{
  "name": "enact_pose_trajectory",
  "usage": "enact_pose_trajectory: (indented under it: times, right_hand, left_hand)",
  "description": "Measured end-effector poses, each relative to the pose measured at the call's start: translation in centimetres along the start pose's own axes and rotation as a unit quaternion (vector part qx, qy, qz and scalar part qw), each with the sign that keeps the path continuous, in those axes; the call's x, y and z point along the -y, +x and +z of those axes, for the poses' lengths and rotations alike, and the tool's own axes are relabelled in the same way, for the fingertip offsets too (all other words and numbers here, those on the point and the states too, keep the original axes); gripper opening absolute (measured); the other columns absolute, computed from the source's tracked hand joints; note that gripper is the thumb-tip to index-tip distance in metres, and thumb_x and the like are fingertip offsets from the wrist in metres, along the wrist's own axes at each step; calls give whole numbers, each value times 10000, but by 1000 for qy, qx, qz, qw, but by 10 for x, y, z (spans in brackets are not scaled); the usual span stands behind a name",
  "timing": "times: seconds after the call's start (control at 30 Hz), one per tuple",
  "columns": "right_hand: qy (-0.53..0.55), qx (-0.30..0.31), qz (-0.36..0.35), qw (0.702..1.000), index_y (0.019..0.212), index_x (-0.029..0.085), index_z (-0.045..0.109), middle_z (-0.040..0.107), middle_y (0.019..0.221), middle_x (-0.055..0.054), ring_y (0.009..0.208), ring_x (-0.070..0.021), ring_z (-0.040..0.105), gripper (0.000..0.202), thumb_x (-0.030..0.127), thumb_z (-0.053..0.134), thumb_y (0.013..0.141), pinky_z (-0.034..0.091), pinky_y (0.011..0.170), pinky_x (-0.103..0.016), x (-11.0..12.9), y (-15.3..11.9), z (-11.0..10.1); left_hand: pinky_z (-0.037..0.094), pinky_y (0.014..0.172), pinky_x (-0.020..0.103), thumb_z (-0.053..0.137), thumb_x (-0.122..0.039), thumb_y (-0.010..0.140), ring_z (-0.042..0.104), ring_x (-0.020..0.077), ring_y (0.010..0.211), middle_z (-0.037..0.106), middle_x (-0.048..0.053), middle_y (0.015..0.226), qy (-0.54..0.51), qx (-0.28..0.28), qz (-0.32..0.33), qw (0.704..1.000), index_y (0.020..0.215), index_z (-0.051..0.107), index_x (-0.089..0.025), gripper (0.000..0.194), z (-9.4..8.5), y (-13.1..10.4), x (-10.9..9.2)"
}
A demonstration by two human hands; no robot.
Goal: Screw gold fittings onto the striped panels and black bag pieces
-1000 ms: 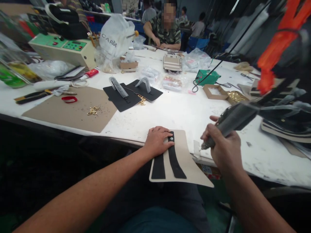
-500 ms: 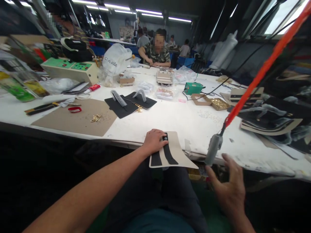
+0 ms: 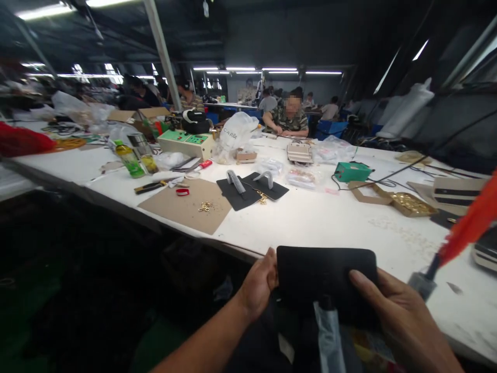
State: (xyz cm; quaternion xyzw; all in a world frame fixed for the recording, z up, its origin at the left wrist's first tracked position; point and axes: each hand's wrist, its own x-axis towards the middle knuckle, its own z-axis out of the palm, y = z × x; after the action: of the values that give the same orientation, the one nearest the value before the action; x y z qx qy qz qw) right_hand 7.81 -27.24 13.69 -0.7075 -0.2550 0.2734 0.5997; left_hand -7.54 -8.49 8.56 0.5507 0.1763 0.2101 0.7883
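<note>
A flat black bag panel with rounded corners is held up in front of me at the table's front edge. Its black face is towards me, and a plastic-wrapped handle hangs from its lower part. My left hand grips the left edge, fingers closed round it. At the right side my right hand holds the panel too, thumb on the black face and fingers hidden behind. Just beyond that hand hangs a grey cylindrical tool on an orange cord, partly hidden by the hand.
Two black panels with wrapped handles lie on the white table. Left of them, gold clasps sit on brown board. A green box and a tray of gold pieces stand right. A co-worker sits opposite.
The panel has turned from its beige, black-striped side to its black side. My right hand has moved from beside the hanging tool onto the panel. The view has swung left.
</note>
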Motion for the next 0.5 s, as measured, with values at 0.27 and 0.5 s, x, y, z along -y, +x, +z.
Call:
enact_pose_trajectory:
  times: [0.27,0.5]
  right_hand:
    - [-125,176,-55,975,1266,256,722,776,1050,-72,827,-280,746,519,593,745,871,641,720,-405,30,75,89]
    - [-233,209,-283,906,1055,228,782,771,974,-44,844,-204,714,204,363,692,932,556,803,-331,27,167,219]
  left_hand:
    - [510,1118,554,901,-443,765,738,394,1158,802,174,1167,-278,-151,-66,946,1227,771,-151,562,-14,-51,-8]
    - [420,1221,559,937,-525,653,551,442,1421,777,153,1259,-181,-323,-154,916,1145,796,-203,605,-51,-51,61]
